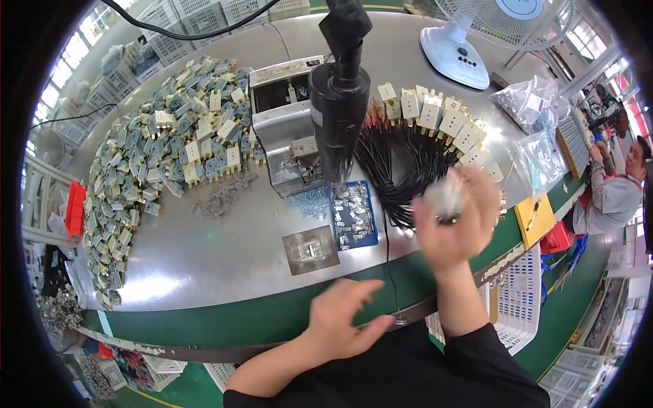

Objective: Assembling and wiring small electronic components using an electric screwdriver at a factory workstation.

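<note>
My left hand (341, 314) is over the green front strip of the bench, empty, with thumb and fingers apart. Beyond its fingertips lies a flat metal plate (293, 260) with a small fixture at its middle. My right hand (469, 228) is raised at the right, smeared by motion, its fingers curled round a blurred whitish piece (445, 197) with a dark lower end. Close behind this hand lie black cables (396, 166) and a fanned row of cream socket-like blocks (430, 112). A black power screwdriver (340, 112) hangs, tip down, above the bench.
Cream-and-grey housings (180, 136) are heaped at the left. A metal machine (289, 129), a screw pile (309, 202) and a blue tray (371, 230) of small metal parts occupy the middle. A fan (454, 58) stands behind; another person (612, 197) is at the right.
</note>
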`<state>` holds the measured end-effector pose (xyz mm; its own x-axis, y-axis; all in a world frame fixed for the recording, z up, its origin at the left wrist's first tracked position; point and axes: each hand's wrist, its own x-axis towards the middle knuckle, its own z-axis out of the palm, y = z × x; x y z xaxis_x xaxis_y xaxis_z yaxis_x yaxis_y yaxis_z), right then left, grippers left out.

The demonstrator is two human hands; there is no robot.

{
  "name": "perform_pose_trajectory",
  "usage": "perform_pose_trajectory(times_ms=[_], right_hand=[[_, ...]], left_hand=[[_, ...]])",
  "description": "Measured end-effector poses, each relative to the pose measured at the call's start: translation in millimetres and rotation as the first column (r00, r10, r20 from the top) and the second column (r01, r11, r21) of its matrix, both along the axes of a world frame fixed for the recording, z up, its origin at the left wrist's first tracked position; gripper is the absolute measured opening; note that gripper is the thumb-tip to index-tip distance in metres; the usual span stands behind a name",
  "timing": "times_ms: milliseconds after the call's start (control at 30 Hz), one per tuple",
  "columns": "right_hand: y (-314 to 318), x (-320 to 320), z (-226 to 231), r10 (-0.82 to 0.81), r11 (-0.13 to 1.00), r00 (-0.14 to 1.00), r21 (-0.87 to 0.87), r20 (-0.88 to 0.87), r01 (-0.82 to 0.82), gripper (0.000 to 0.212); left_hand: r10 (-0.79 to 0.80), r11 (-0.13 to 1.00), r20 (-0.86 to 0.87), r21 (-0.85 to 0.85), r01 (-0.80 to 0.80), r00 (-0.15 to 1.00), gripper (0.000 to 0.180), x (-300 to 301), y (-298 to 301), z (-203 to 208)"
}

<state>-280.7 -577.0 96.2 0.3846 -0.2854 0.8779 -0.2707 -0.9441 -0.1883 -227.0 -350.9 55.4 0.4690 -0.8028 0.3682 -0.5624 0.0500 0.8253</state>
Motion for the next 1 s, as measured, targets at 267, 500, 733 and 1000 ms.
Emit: perform_pose_trajectory(times_ms=[267,500,733,1000], right_hand=[[-48.9,-22.3,41.7,-0.557,0.829,0.806,-0.073,-0.2,0.554,0.045],[-19.0,-32.2,47.7,0.224,0.951,0.969,0.238,-0.102,-0.195,0.031],[46.7,25.7,8.5,0.928,0.349,0.307,0.773,-0.209,-0.529,0.033],[60.2,47.6,-22.1,0.885,0.429,0.427,0.689,-0.188,-0.585,0.012]], left_hand=[[-0.344,0.92,0.192,0.267,0.288,0.919,0.04,-43.0,-8.2,-37.6],[-0.182,0.983,0.246,0.042,0.177,0.952,0.028,-6.3,0.4,30.4],[0.086,0.985,-0.068,0.158,-0.075,0.994,0.025,87.2,30.5,59.2],[0.04,0.992,-0.337,0.127,0.003,0.941,0.023,121.2,48.3,23.5]])
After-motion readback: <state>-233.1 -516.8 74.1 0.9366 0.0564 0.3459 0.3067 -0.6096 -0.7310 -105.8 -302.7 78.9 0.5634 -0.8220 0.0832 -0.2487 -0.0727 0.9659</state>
